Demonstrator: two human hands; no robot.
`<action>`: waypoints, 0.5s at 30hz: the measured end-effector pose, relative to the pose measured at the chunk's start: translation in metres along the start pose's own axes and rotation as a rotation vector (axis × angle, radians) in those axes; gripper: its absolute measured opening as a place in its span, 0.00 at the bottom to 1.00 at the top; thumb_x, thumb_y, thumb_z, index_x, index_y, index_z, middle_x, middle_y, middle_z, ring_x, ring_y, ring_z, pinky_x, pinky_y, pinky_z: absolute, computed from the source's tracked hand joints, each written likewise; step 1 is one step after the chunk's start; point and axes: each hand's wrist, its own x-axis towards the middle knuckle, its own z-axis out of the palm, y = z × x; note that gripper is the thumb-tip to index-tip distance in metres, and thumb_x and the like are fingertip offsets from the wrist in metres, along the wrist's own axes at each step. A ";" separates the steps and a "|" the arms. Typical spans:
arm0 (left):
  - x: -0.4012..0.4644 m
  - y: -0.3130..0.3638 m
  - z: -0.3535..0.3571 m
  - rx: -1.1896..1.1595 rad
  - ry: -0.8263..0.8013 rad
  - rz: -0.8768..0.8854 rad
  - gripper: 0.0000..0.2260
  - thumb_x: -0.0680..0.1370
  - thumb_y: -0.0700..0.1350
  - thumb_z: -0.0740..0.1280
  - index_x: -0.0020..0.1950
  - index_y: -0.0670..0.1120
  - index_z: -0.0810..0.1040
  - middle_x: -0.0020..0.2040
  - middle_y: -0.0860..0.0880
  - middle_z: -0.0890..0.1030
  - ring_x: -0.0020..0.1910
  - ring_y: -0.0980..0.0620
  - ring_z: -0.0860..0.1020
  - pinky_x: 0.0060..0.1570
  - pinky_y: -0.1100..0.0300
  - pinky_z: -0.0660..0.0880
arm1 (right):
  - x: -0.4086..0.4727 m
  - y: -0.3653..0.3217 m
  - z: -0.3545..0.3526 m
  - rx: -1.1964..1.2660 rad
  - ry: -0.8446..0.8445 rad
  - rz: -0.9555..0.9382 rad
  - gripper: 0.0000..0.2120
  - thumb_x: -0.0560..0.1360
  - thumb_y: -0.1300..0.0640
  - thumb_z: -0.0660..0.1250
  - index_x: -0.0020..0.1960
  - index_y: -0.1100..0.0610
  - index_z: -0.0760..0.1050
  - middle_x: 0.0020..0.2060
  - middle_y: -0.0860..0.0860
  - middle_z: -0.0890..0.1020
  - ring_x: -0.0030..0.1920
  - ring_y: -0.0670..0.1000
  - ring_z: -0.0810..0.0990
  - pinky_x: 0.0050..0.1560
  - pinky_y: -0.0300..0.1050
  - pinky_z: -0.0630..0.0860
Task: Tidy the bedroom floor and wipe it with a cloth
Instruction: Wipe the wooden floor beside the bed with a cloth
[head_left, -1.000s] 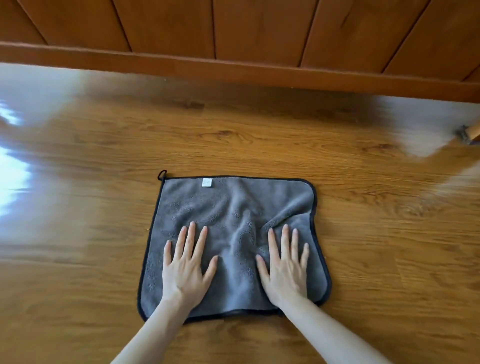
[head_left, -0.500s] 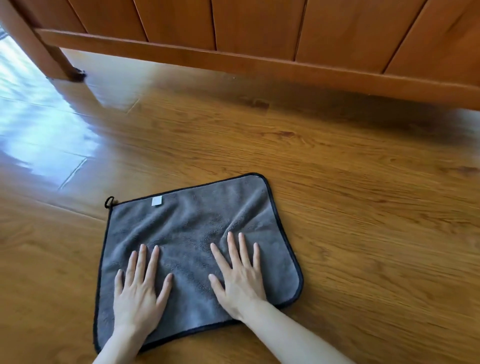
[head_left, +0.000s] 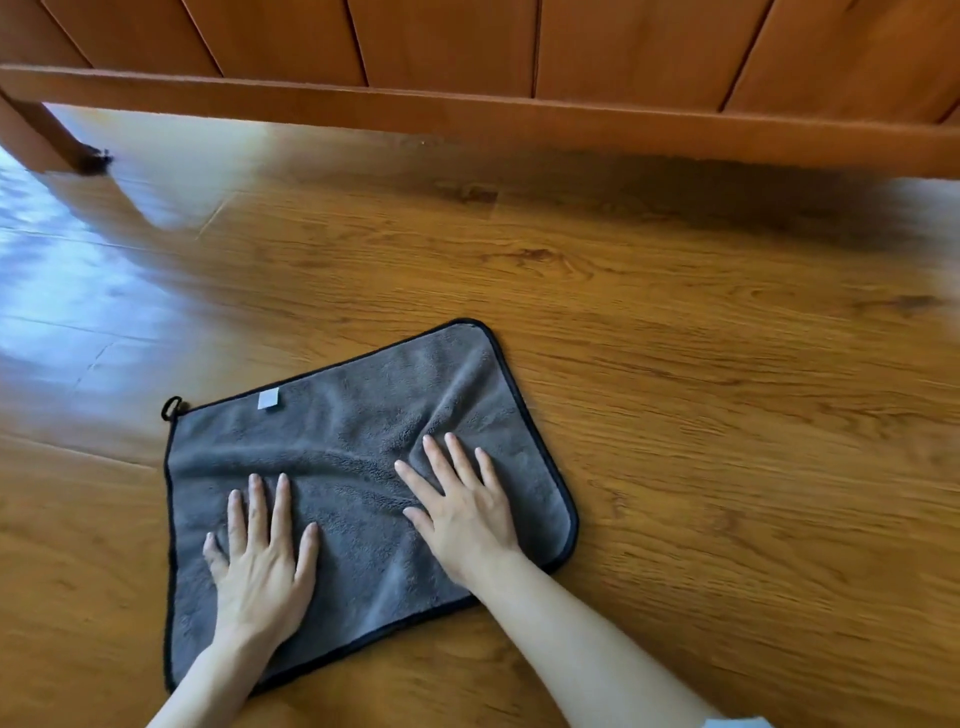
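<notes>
A grey microfibre cloth (head_left: 363, 415) with black edging lies spread on the glossy wooden floor (head_left: 727, 415), turned slightly clockwise. It has a white label (head_left: 269, 399) and a black hanging loop (head_left: 171, 408) at its far left corner. My left hand (head_left: 260, 566) presses flat on the cloth's near left part, fingers spread. On the right half rests my right hand (head_left: 467, 509), also flat with fingers apart. The fabric is wrinkled between and ahead of my hands. Neither hand grips the cloth.
A wooden bed frame rail (head_left: 519, 119) runs across the top, with dark shadow on the floor beneath it. Its leg (head_left: 36, 140) stands at the far left. Bright window glare lies on the boards at the left.
Both hands have slid the cloth leftward along the floor beside the bed. The bed leg has come into view at the left. The cloth has rotated clockwise and bunched between my hands.
</notes>
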 end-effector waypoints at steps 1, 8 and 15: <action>0.006 0.007 -0.001 0.002 -0.005 0.009 0.36 0.71 0.63 0.38 0.77 0.49 0.50 0.77 0.47 0.47 0.76 0.46 0.44 0.70 0.41 0.44 | 0.006 0.007 -0.003 -0.032 0.003 -0.035 0.24 0.79 0.44 0.43 0.75 0.44 0.55 0.76 0.53 0.56 0.75 0.56 0.53 0.73 0.58 0.51; 0.069 0.081 -0.008 0.024 -0.039 0.105 0.29 0.77 0.57 0.42 0.77 0.48 0.45 0.77 0.45 0.43 0.76 0.45 0.41 0.70 0.42 0.42 | 0.040 0.078 -0.039 -0.085 -0.008 0.061 0.25 0.81 0.43 0.45 0.76 0.42 0.43 0.77 0.50 0.44 0.76 0.54 0.41 0.74 0.56 0.43; 0.138 0.187 -0.019 0.074 -0.106 0.335 0.26 0.82 0.53 0.47 0.77 0.51 0.42 0.77 0.47 0.41 0.75 0.47 0.40 0.72 0.43 0.42 | 0.048 0.170 -0.071 -0.088 0.013 0.260 0.26 0.80 0.39 0.44 0.75 0.41 0.41 0.77 0.48 0.43 0.76 0.53 0.41 0.74 0.56 0.44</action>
